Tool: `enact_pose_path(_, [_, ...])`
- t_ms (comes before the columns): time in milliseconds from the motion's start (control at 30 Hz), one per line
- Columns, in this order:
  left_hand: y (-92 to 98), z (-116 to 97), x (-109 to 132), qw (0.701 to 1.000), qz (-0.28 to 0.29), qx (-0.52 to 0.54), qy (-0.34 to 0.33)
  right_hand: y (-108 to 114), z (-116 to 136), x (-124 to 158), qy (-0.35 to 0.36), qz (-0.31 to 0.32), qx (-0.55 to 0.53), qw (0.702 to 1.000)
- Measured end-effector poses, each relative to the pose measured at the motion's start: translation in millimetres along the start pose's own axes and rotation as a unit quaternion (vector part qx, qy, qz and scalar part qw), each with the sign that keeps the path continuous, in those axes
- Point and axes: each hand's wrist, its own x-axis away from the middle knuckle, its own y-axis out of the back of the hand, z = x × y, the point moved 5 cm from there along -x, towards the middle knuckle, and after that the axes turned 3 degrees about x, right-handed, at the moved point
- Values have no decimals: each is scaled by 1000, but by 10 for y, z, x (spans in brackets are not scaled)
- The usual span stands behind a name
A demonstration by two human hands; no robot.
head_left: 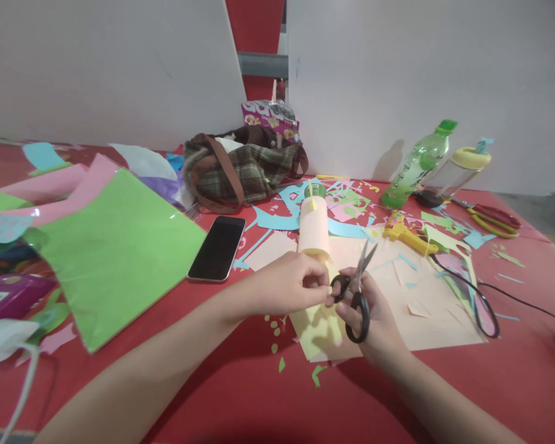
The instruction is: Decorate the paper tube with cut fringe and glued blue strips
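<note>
My right hand (378,317) holds a pair of scissors (363,311) with black handles, fingers through the loops. The blades point up and stand slightly apart. Beside it, my left hand (298,285) is closed in a pinch, its fingertips close to one handle loop. Whatever lies between those fingertips is too small to make out. Just beyond my hands lies a pale peach paper tube (313,229) with a green end and a yellow strip on it. Under my hands is a pale yellow sheet (315,342), partly hidden by their shadows.
A phone (217,250) and large green sheet (120,246) lie left. A plaid bag (259,165) sits behind. To the right are a yellow glue gun (409,237) with a black cable, a green bottle (419,163), a tumbler (460,172) and red-handled pliers (494,216). Paper scraps surround them.
</note>
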Motion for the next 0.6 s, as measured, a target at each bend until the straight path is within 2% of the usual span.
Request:
enact_pose_path(100, [-75, -4, 3, 999, 42, -6, -12, 22, 35, -3, -4, -21, 15, 1000])
enact_pose_path(267, [-143, 1, 2, 997, 68, -23, -20, 12, 21, 19, -19, -5, 16, 1000])
enact_pose_path(600, [-154, 35, -9, 998, 55, -21, -17, 29, -37, 11, 4, -7, 20, 1000])
